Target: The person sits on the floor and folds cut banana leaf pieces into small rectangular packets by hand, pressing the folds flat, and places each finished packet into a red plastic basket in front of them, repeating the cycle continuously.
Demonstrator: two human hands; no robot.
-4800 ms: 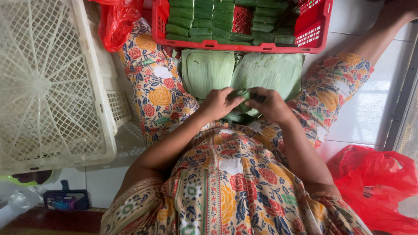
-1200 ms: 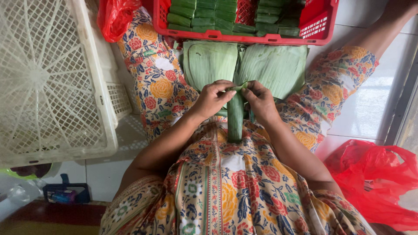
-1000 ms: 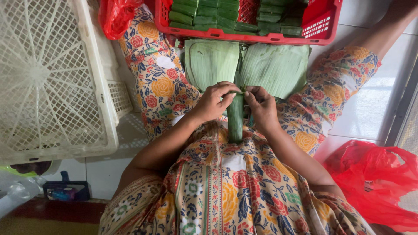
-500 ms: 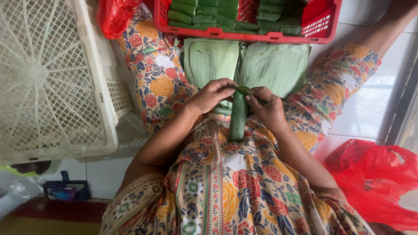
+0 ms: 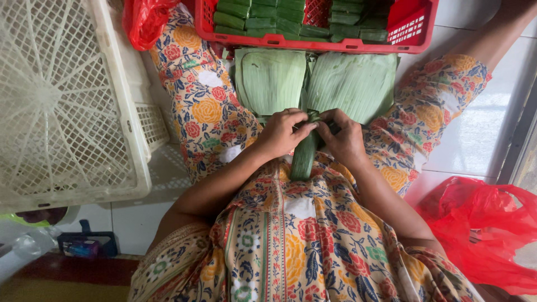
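I hold a long green banana-leaf roll (image 5: pixel 304 158) upright over my lap. My left hand (image 5: pixel 279 132) and my right hand (image 5: pixel 345 137) both pinch and fold its far end, fingertips meeting at the fold. Just beyond the hands lie two stacks of flat cut banana leaves (image 5: pixel 271 78), resting between my knees. At the top stands a red plastic crate (image 5: pixel 313 40) filled with several finished green wrapped rolls (image 5: pixel 263 15).
A large cream plastic lattice basket (image 5: pixel 61 100) leans at the left on the white tiled floor. A red plastic bag (image 5: pixel 486 229) lies at the lower right, another red bag (image 5: pixel 146 19) at the top left. A dark small box (image 5: pixel 84 245) sits at the lower left.
The leaf roll was formed and stood upright between my hands. Over the last second my fingers closed in on its far end, folding the leaf tip down.
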